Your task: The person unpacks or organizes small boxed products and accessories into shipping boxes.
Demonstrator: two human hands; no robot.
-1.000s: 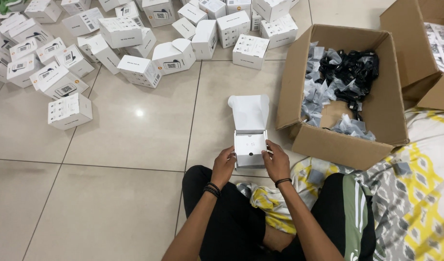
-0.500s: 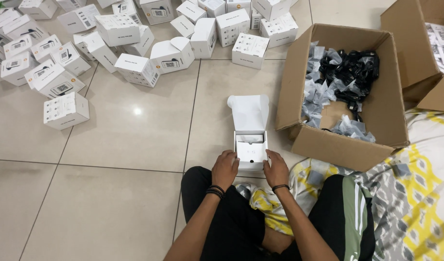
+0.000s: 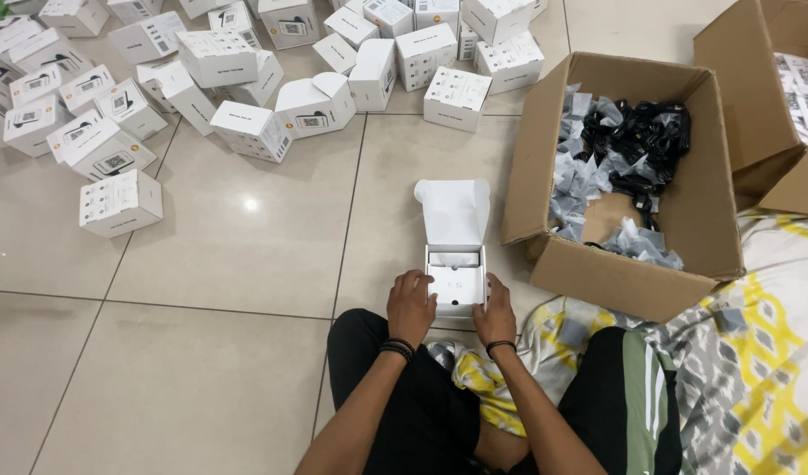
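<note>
Landmark: the small white box (image 3: 455, 280), sitting open on the floor (image 3: 228, 352) just in front of the person's crossed legs.
Left hand: the left hand (image 3: 410, 307) is resting against the near-left side of the small white box, fingers curled and pressing on its wall; it is gripping, not spread flat.
Right hand: the right hand (image 3: 494, 311) is bracing the near-right corner of the same box, fingers together against its side.
Box state: the lid flap (image 3: 454, 211) is standing upright on the far side, and a white insert is showing inside.
Step in hand: judged as steadying the filled box between both hands ahead of closing.
Next move: it is calling for one hand to reach over the box and fold the flap toward the person while the other is holding the base.
Right of box: a cardboard carton (image 3: 615, 264) is holding black cables and clear bags.
Beyond box: a heap of closed white boxes (image 3: 246, 79) is lying well apart, far-left.
</note>
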